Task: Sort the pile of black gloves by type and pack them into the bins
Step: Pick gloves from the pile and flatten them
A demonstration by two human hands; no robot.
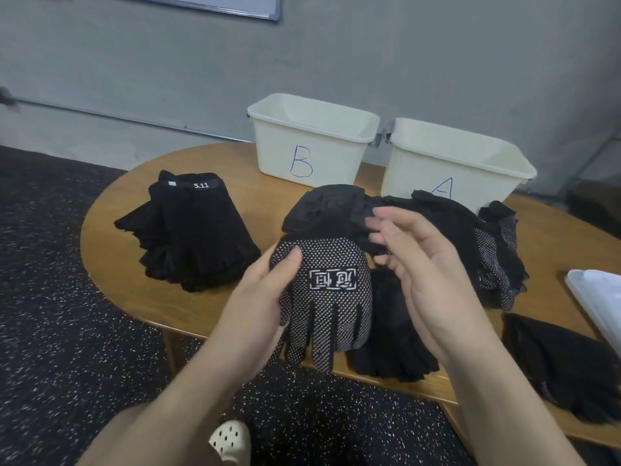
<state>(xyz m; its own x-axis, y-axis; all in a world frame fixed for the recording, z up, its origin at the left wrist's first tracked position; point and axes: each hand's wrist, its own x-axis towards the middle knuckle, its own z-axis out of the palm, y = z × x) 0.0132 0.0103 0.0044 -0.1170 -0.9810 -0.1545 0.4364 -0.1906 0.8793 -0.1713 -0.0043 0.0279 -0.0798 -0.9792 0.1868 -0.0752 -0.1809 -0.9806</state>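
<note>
A: Noting the hands. The left hand (268, 294) is gripping a black knit glove with white grip dots and a white woven label (327, 297), thumb across the palm side, fingers wrapped behind. The glove is hanging past the near edge of the oval wooden table (111, 230), fingertips down.

B: And the right hand (413, 264)?

A: It is hovering just beside the glove's cuff, fingers loosely bent. It is blurred; I cannot tell whether it is pinching the black fabric behind it.

B: Where are the rest lying?

A: A neat stack of plain black fingerless gloves marked 5.11 (188, 230) is sitting toward the left edge. A looser heap of dotted black gloves (484, 243) is lying toward the right edge, against the cream plastic bin marked A (453, 169). The cream plastic bin marked B (309, 139) is standing at the far edge, beside it. Both bins appear empty, though their floors are hidden.

B: Advice for this step?

A: Judging by the dots, this one is belonging with the right-hand heap. Flattening it first, fingers aligned, should keep that heap packable.

B: Room to move?

A: Bare wood is showing between stack and hands; the right side is crowding up with loose black gloves (564, 361) near the corner.
</note>
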